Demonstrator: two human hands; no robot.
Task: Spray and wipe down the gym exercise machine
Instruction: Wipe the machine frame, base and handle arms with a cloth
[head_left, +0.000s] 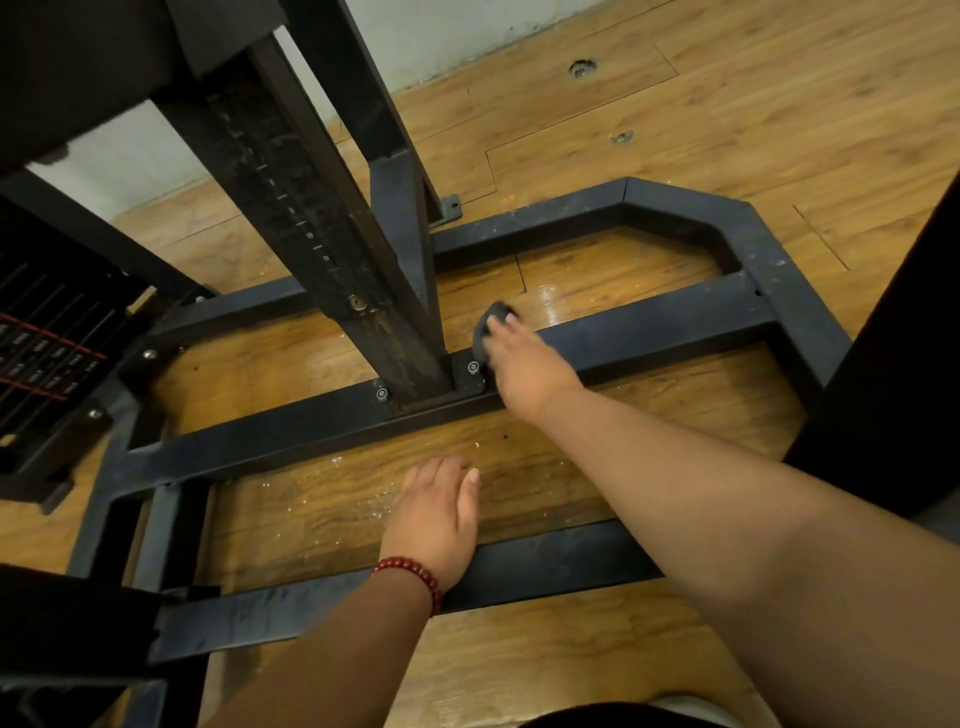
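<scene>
Reaches well forward with the right arm, nearly straight at the elbow, forearm passing above the near bar (545, 561) of the gym machine's base frame. Curls the right hand (524, 366) palm-down over a bunched dark cloth (491, 325), fingers bent round it, and presses it onto the middle crossbar (649, 327). Leaves part of the cloth bulging out past the fingertips and on the thumb side. Just left of that hand: a bolted foot plate (470, 374), with the rust-streaked upright post (363, 270) rising from it. Plants the left hand (436, 512) flat on the wooden floor (311, 514), nearer the body than the right hand, between the middle crossbar and the near bar; keeps the fingers straight and close together, thumb alongside, wrist lying over the near bar. Wears a red bead bracelet (415, 571) on that wrist. Far out to the left of the left hand: the weight stack (41, 358). Just beyond the right hand's fingertips: a glossy patch on the floorboards.
</scene>
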